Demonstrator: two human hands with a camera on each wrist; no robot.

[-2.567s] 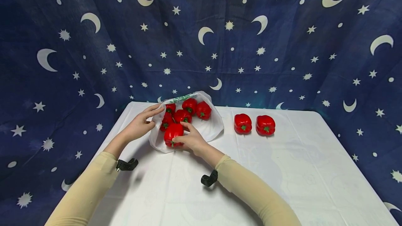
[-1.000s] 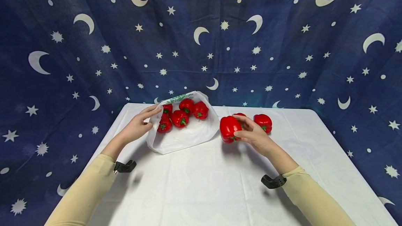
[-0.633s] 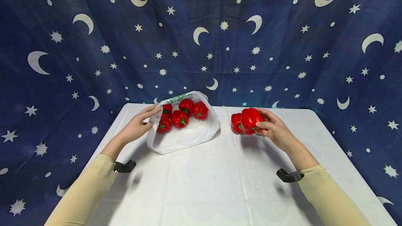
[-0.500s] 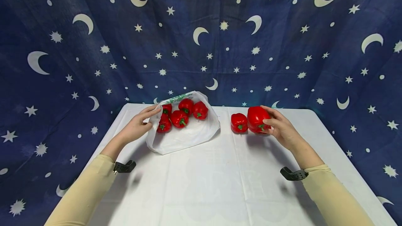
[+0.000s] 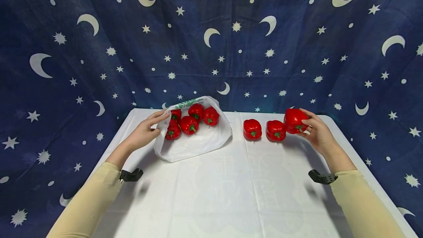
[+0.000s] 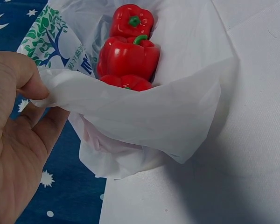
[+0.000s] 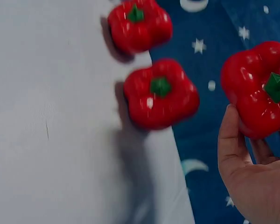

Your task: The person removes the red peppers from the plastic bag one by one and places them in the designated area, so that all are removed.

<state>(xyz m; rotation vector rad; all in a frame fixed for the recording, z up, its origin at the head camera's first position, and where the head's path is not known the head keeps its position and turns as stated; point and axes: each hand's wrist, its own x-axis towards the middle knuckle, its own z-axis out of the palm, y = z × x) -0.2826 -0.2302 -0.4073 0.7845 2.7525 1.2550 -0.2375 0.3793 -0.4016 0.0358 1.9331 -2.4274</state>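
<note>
My left hand (image 5: 145, 132) pinches the rim of a white plastic bag (image 5: 195, 146) between thumb and fingers, holding its mouth apart. Inside the bag lie several red bell peppers (image 5: 189, 125) with green stems; in the left wrist view the raised edge covers some of them. Over at the right, my right hand (image 5: 317, 131) grips another red bell pepper (image 5: 295, 121), thumb on the near side. The right wrist view shows that held pepper (image 7: 259, 91) above the fingers, stem toward the camera. Just left of it, two bell peppers stand on the table, the nearer one (image 5: 275, 130) and a farther one (image 5: 252, 129).
A white cloth covers the table (image 5: 224, 197). Behind and at both sides hangs a dark blue curtain (image 5: 198, 17) with moons and stars. The far table edge runs close behind the bag and the peppers.
My right hand has lifted a bell pepper out of the bag and carried it right, past the two standing peppers. My left hand keeps holding the bag's rim.
</note>
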